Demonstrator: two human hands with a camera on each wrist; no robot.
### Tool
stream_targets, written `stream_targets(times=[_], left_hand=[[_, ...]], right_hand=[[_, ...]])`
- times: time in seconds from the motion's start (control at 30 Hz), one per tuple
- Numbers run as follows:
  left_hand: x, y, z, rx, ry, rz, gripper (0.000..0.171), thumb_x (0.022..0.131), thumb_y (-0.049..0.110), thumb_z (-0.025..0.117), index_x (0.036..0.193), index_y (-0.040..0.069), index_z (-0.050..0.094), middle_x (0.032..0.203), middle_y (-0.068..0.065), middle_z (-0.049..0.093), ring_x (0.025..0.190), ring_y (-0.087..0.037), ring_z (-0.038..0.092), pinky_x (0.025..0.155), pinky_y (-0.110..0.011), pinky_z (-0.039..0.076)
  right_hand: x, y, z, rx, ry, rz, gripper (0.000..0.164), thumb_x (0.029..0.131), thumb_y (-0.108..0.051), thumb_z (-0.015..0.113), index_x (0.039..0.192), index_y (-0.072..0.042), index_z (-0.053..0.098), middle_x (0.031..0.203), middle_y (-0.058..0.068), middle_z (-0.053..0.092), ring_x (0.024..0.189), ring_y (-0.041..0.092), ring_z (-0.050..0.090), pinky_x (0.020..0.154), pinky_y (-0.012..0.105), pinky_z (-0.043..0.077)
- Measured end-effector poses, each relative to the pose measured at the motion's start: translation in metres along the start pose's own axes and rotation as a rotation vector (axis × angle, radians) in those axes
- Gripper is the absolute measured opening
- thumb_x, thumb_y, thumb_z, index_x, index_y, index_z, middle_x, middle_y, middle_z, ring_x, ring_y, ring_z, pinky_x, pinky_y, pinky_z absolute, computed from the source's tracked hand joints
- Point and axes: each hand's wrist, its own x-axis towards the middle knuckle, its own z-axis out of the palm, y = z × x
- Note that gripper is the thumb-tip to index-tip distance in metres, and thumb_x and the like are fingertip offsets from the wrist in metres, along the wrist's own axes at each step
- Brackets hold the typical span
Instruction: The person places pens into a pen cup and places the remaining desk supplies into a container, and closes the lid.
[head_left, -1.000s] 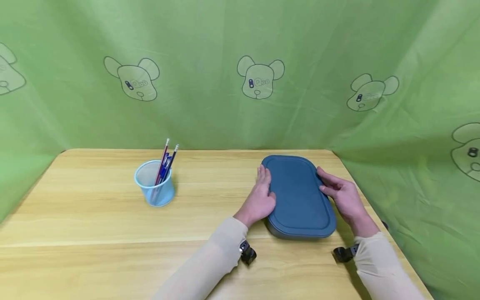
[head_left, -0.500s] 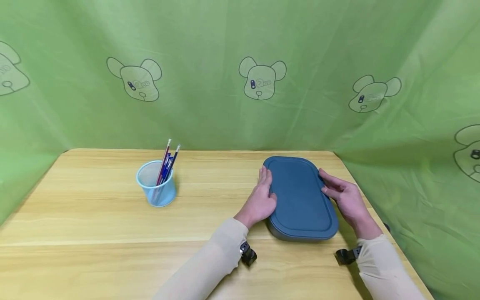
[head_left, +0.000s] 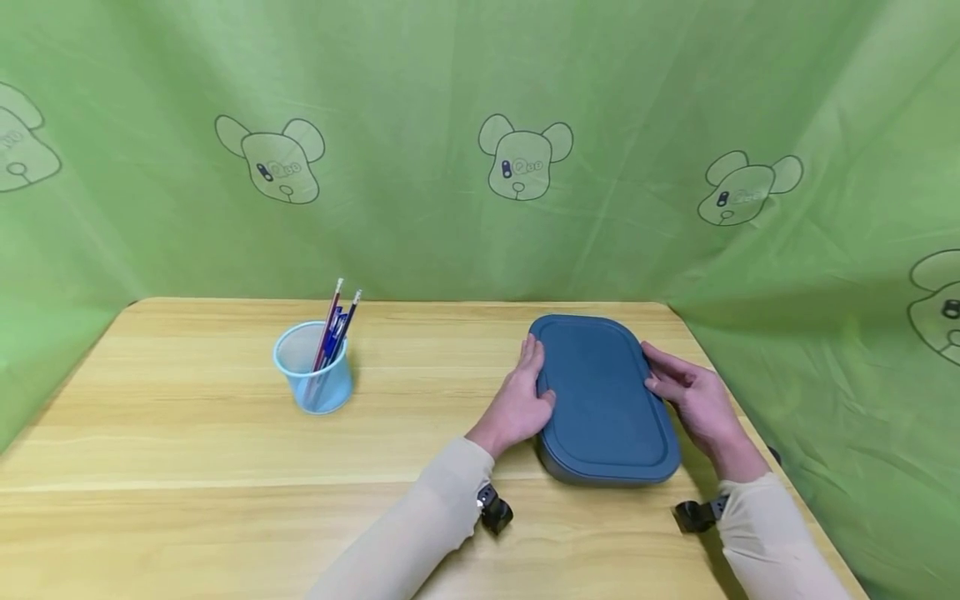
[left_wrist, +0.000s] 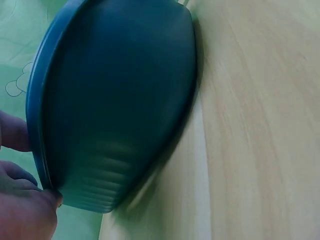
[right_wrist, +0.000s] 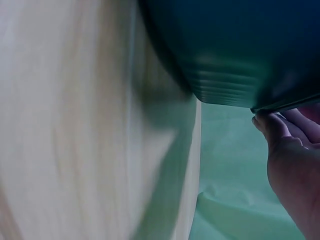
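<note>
A dark blue rectangular box [head_left: 600,400] with rounded corners and a fitted lid stands on the right part of the wooden table. Along its left rim my left hand [head_left: 517,400] holds on, thumb over the lid's edge and fingers against the side. Opposite, my right hand [head_left: 697,408] grips the right rim between thumb and fingers. The left wrist view shows the box's smooth wall [left_wrist: 120,90] and the fingers up at the rim. In the right wrist view, fingertips [right_wrist: 267,125] reach just under the rim. What is inside cannot be seen.
A light blue mesh pen cup [head_left: 318,392] with pencils and blue pens stands left of centre on the table [head_left: 187,450]. A green curtain [head_left: 405,208] with bear drawings hangs behind and at the sides. The table's right edge is close to my right arm.
The box has shifted very slightly toward me and to the right, both hands staying on its rim. The whole head view has also drifted a little.
</note>
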Motion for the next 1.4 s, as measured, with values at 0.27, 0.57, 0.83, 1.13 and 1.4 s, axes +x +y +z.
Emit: stream_targets(times=[0.27, 0.57, 0.83, 1.13, 1.4], left_hand=[[0.000, -0.004, 0.000, -0.202, 0.101, -0.090, 0.070, 0.092, -0.001, 0.058, 0.152, -0.004, 0.023, 0.161, -0.010, 0.013, 0.143, -0.020, 0.020, 0.112, -0.025, 0.022], [-0.001, -0.005, -0.002, -0.364, 0.159, -0.101, 0.063, 0.089, -0.006, 0.059, 0.146, -0.010, 0.034, 0.156, -0.016, 0.028, 0.138, -0.027, 0.036, 0.106, -0.025, 0.035], [-0.001, -0.003, -0.002, -0.388, 0.182, -0.108, 0.057, 0.092, -0.005, 0.058, 0.144, -0.012, 0.036, 0.150, -0.023, 0.036, 0.135, -0.028, 0.041, 0.104, -0.026, 0.038], [0.000, -0.004, -0.001, -0.336, 0.160, -0.100, 0.056, 0.093, -0.004, 0.060, 0.144, -0.013, 0.036, 0.150, -0.024, 0.037, 0.134, -0.029, 0.042, 0.104, -0.027, 0.039], [-0.010, 0.003, -0.020, -0.064, 0.088, -0.139, 0.063, 0.101, 0.023, 0.054, 0.152, -0.002, 0.026, 0.154, -0.018, 0.033, 0.136, -0.030, 0.039, 0.110, -0.039, 0.034]], right_hand=[[0.001, 0.002, 0.002, 0.053, -0.007, 0.029, 0.059, 0.095, 0.005, 0.059, 0.142, 0.021, 0.028, 0.120, -0.005, 0.065, 0.108, 0.002, 0.061, 0.085, 0.019, 0.052], [0.001, 0.001, 0.001, 0.165, -0.023, 0.028, 0.052, 0.094, 0.011, 0.057, 0.142, 0.014, 0.037, 0.121, -0.001, 0.064, 0.109, 0.008, 0.063, 0.084, 0.021, 0.053], [0.001, 0.004, 0.001, 0.113, -0.028, 0.039, 0.054, 0.096, 0.007, 0.057, 0.141, 0.021, 0.031, 0.118, -0.002, 0.067, 0.108, 0.006, 0.062, 0.084, 0.020, 0.053], [-0.003, 0.004, -0.001, 0.094, -0.034, 0.046, 0.057, 0.096, 0.004, 0.058, 0.141, 0.022, 0.028, 0.118, -0.004, 0.067, 0.108, 0.005, 0.062, 0.083, 0.020, 0.053], [-0.003, 0.000, -0.009, 0.079, -0.047, 0.042, 0.057, 0.099, 0.000, 0.056, 0.143, 0.020, 0.027, 0.123, -0.007, 0.063, 0.112, 0.003, 0.059, 0.091, 0.020, 0.049]])
